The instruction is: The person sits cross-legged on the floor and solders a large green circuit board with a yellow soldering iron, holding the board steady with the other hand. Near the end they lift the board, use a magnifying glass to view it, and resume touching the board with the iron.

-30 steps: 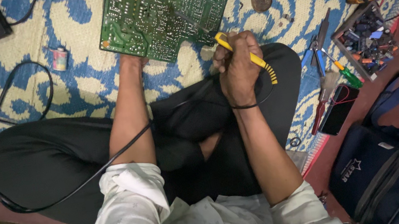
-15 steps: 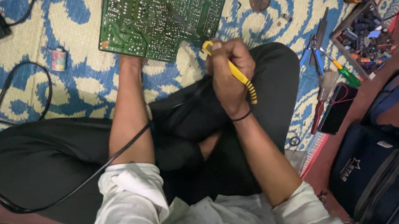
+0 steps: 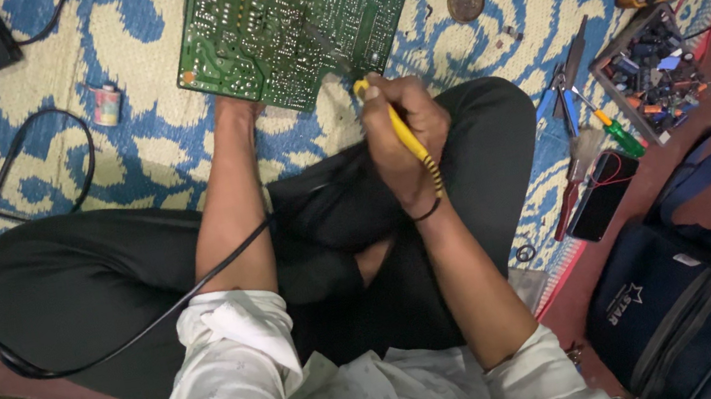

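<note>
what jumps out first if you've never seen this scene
A big green circuit board lies on the blue-and-cream mat at top centre, its near edge held by the left hand. The right hand grips a yellow soldering iron, tip at the board's edge. At right sit a parts tray and a navy bag.

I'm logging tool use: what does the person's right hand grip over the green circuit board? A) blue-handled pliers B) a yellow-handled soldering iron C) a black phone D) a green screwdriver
B: the right hand grips the yellow-handled soldering iron, its tip at the green circuit board.
</note>
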`<state>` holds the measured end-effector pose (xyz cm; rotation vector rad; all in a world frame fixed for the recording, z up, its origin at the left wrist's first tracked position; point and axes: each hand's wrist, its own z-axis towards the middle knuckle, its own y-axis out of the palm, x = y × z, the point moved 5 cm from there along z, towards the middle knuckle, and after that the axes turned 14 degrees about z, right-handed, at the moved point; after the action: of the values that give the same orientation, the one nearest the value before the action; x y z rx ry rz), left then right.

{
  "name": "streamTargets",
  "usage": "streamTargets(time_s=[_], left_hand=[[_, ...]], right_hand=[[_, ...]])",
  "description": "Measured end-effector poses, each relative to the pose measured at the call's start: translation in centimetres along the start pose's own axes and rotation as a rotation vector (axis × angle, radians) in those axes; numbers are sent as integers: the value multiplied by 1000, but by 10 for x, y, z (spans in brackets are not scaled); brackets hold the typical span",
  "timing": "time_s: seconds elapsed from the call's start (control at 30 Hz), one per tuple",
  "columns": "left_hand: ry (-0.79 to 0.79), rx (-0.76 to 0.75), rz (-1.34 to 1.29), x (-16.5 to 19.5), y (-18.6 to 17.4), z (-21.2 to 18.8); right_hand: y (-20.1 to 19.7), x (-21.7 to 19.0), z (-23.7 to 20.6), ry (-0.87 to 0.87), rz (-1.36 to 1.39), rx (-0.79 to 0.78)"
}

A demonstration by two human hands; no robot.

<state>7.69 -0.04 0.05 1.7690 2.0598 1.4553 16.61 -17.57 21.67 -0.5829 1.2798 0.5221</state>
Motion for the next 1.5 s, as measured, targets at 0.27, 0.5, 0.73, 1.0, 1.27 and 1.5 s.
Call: streamTargets(time_s=[0.27,0.5,0.73,1.0,1.27,1.5], left_hand=[[6,-7,16,1,0,0],[8,-65,-24,0,3,-4],[-47,-2,54,0,1,-3],[10,-6,36,0,0,-1],[15,-55,8,0,-1,1],[-25,2,27,-1,-5,2]], right_hand=[[4,-17,5,-79,-84,-77],[3,-13,6,53,-52,-56],[-1,-8,8,57,-66,-67],[-4,-6,4,8,-64,-19],[-5,-7,3,20,14,-20],[-9,13,0,163,199,25]])
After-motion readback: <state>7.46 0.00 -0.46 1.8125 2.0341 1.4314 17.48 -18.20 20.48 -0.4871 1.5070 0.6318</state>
